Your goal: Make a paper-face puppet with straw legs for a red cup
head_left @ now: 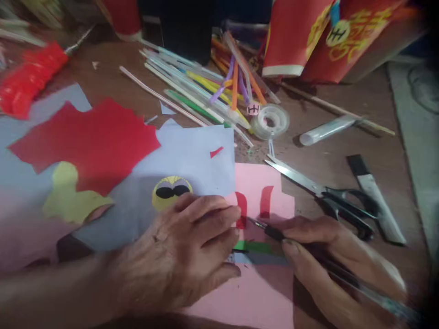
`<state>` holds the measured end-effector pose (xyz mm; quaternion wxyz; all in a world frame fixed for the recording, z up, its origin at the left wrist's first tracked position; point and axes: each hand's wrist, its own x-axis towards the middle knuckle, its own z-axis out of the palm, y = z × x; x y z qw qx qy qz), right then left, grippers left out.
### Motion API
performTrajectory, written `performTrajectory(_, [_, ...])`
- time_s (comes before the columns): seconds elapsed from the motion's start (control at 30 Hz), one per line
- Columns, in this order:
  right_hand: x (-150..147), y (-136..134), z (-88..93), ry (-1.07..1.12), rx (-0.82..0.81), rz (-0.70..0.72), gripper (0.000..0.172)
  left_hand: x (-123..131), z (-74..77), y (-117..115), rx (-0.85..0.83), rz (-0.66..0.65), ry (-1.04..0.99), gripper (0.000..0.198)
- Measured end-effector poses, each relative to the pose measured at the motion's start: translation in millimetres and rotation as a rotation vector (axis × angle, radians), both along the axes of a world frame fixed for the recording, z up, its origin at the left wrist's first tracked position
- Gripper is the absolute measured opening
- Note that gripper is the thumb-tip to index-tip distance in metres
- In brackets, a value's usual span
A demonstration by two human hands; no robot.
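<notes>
My left hand (192,246) lies flat, palm down, over blue-grey paper (199,151) and pink paper (260,176), its fingertips beside a curved red piece (242,208). In my right hand (325,256) is a slim pen-like tool (274,233) with a black grip and a pointed metal tip; I cannot tell whether it is a pen or a craft knife. Its tip is close to the red piece. A second red piece (266,201) lies on the pink paper, above a green strip (257,247). Partly behind my left hand shows a yellow disc (171,187) with black shapes.
Black-handled scissors (317,188), a utility knife (380,205) and a tape roll (270,121) lie to the right. Behind are drinking straws (192,75) and red paper cups (295,36). A jagged red paper (89,141) and a yellow-green cutout (70,196) lie at left.
</notes>
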<state>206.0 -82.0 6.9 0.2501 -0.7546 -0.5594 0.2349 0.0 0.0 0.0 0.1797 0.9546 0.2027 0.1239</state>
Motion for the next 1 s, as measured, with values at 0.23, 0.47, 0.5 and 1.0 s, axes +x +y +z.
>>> performTrajectory(0.23, [0.3, 2.4, -5.0, 0.022, 0.132, 0.112, 0.004, -0.7, -1.8, -6.1, -0.013, 0.05, -0.003, 0.019])
performTrajectory(0.47, [5.1, 5.2, -8.7, 0.075, 0.119, 0.246, 0.005, -1.0, -2.6, -6.0, 0.0, 0.041, -0.01, 0.019])
performTrajectory(0.5, [5.2, 5.0, -8.7, 0.078, 0.117, 0.248, 0.006, -1.4, -2.5, -6.1, -0.002, 0.04, -0.012, 0.019])
performTrajectory(1.0, [4.9, 8.0, -6.7, 0.102, 0.092, 0.288, 0.006, -0.7, -3.1, -5.0, -0.016, 0.026, 0.006, 0.02])
